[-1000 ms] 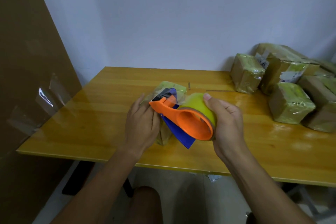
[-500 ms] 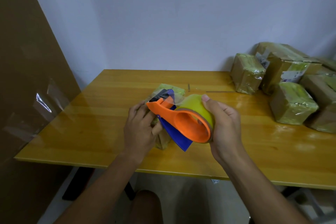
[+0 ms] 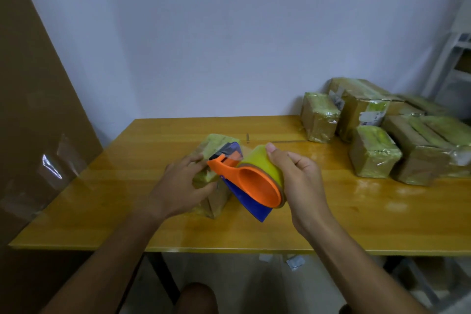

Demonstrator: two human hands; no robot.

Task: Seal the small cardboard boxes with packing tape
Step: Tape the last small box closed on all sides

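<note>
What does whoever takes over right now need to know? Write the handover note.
Left hand: grips the small box on the table.
Right hand: holds the orange tape dispenser, its front end at the box top.
Done: box already mostly wrapped in tape; a pile of taped boxes sits at the right.
Left: finish this strip, cut it, and set the box with the pile.

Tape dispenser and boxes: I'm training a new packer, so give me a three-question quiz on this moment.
1. True or false: the right hand grips the tape dispenser.
2. The left hand holds: A) the small box B) a label C) nothing.
3. Fill in: the pile of wrapped boxes sits on the table's ____ side.

Key: 1 true; 2 A; 3 right.
</note>
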